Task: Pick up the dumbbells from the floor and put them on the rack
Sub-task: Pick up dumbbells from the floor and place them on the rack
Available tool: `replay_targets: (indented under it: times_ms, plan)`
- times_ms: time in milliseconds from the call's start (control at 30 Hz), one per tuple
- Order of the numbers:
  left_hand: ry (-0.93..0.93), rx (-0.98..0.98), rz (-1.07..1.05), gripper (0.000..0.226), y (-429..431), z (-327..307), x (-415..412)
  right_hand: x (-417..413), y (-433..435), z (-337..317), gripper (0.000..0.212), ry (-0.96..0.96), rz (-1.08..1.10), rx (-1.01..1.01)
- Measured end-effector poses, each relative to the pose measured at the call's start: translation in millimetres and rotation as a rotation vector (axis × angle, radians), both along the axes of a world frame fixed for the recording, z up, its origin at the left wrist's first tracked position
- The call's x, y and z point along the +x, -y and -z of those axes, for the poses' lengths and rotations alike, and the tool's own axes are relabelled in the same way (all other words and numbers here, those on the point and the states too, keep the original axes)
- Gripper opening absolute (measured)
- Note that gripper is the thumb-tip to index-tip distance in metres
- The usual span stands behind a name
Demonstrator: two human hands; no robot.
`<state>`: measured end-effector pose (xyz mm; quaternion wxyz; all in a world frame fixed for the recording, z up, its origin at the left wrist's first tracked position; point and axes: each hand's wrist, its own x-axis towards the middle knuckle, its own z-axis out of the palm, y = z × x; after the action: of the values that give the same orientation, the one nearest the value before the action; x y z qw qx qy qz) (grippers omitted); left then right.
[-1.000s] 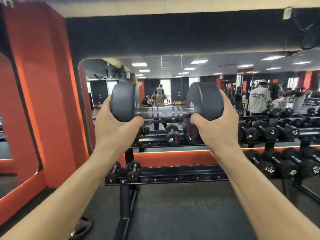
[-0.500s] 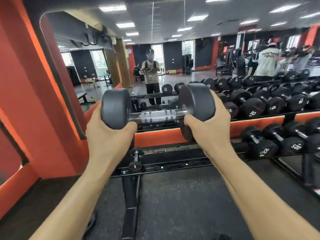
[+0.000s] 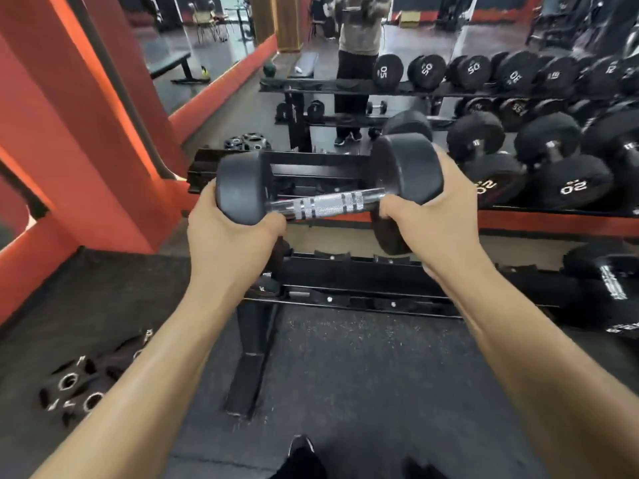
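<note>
Hands held the load at both ends. The left hand curled under and around the left head of the dumbbell, and the right hand gripped the right head the same way, its thumb close to the knurled steel handle. Nobody's fingers were on the handle itself.

From where I stood, the dumbbell hung in the air, clear of the floor, held out at arm's length in front of the rack. It sat level with the bare left end of the upper tier and above the lower tier, its right end tipped slightly higher. I could not tell if it touched the upper tier.

To the right on that upper tier lay racked dumbbells marked 20, packed side by side. Loose weight plates lay on the floor to the left, near the orange wall. Behind the rack a mirror showed the room. A dark shoe showed at the bottom.
</note>
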<state>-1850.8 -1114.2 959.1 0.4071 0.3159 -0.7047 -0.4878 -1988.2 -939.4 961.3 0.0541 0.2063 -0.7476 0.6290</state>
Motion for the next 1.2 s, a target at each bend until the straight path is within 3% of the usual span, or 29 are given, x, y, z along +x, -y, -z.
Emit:
replay_targets:
  times_ms: [333,567,667,867,1200]
  plan:
    - [0.150,0.242,-0.049,0.043,90.4,127.2,-150.5,-167.3,100.4,104.4,0.050,0.178,-0.101,0.297]
    - [0.297,0.472,-0.150,0.058,110.7,217.2,-208.7,-255.0,150.7,190.4,0.069,0.300,-0.253,0.474]
    - [0.342,0.560,-0.285,0.046,111.8,254.6,-230.4,-292.0,177.8,231.1,0.079,0.343,-0.399,0.521]
    - [0.400,0.788,-0.593,0.065,91.4,336.6,-269.4,-343.2,221.7,318.3,0.097,0.306,-0.633,0.684]
    - [0.347,1.095,-0.851,0.055,67.0,426.4,-324.1,-400.2,262.8,414.4,0.091,0.267,-0.861,0.877]
